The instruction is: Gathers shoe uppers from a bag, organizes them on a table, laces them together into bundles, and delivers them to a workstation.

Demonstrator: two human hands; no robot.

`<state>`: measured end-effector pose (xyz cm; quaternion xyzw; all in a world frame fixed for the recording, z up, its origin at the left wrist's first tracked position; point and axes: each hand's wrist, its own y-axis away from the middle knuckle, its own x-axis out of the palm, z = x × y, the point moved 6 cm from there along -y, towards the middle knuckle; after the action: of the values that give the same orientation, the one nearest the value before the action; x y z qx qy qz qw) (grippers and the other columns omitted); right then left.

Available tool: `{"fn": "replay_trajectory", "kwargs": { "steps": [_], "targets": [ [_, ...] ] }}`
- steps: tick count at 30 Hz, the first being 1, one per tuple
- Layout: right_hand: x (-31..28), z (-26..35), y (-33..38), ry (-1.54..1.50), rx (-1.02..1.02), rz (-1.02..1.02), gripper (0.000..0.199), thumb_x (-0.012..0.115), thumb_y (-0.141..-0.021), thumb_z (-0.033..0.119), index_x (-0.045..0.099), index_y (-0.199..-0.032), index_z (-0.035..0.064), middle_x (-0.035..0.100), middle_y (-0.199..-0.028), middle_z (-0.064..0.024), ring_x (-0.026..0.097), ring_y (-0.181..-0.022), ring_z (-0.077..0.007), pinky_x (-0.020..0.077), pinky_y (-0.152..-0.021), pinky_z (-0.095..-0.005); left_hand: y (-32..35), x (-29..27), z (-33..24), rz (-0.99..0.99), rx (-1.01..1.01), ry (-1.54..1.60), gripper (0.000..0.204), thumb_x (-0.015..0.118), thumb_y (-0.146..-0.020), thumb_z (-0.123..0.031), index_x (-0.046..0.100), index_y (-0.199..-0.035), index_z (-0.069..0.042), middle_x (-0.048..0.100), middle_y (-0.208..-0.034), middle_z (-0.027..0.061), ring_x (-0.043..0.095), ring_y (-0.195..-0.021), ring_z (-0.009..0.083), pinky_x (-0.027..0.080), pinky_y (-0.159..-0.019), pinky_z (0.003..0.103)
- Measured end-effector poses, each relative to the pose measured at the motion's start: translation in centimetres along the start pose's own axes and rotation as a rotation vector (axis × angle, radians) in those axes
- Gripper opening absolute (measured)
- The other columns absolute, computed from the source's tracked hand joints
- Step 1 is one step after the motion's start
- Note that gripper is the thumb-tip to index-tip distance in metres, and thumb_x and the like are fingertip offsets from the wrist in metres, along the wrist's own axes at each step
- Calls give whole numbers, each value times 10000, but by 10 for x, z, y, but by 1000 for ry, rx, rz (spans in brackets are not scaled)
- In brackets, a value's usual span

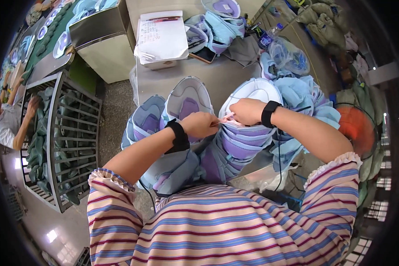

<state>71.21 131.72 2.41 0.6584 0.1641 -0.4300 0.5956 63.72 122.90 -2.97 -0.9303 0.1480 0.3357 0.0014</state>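
Both hands are pinching a pink lace over a shoe upper at the table's near edge.
The left hand [199, 125] and right hand [247, 111] are gripping the pink lace [227, 118] above the purple shoe upper [241, 142]; pulling unevenly could slip it free, and the stacked uppers [164, 119] could slide off the table [217, 77].

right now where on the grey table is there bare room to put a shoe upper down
One bare patch of grey table lies between the white notepad, the phone and the stacked uppers. A narrow strip runs along the table's left edge. Around the left hand and right hand it is crowded with purple and blue uppers; the far right holds a blue heap.
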Motion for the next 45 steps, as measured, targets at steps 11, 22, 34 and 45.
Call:
{"fn": "replay_trajectory", "kwargs": {
  "steps": [11,22,34,45],
  "targets": [
    [-34,-2,7,-524,-247,-534,221,596,-773,216,629,-687,15,513,-844,-89,542,-785,-240,435,-682,-344,6,-3,5,-229,-261,865,251,585,-847,-202,635,-958,17,569,-703,6,489,-623,63,399,-546,206],
    [-31,-11,5,-633,90,-267,341,516,-827,272,489,-1000,-22,611,-730,-171,626,-652,-227,489,-599,-347,14,-23,-16,-567,-77,10,89,498,-843,-112,508,-814,-29,590,-676,131,589,-611,287,442,-521,376],
    [-6,9,-2,-142,-295,-340,179,530,-783,211,651,-749,84,614,-740,-159,567,-708,-375,470,-644,-409,19,-37,-14,-616,-117,271,144,443,-897,-132,426,-830,-6,577,-760,172,564,-715,356,441,-607,377],
    [-10,-8,-7,-957,-149,233,203,504,-814,148,614,-857,-17,628,-715,-139,628,-611,-203,506,-533,-260,29,-18,-11,-486,-21,751,180,389,-944,-152,415,-891,18,615,-935,139,610,-865,193,472,-729,286]
  ]
}}
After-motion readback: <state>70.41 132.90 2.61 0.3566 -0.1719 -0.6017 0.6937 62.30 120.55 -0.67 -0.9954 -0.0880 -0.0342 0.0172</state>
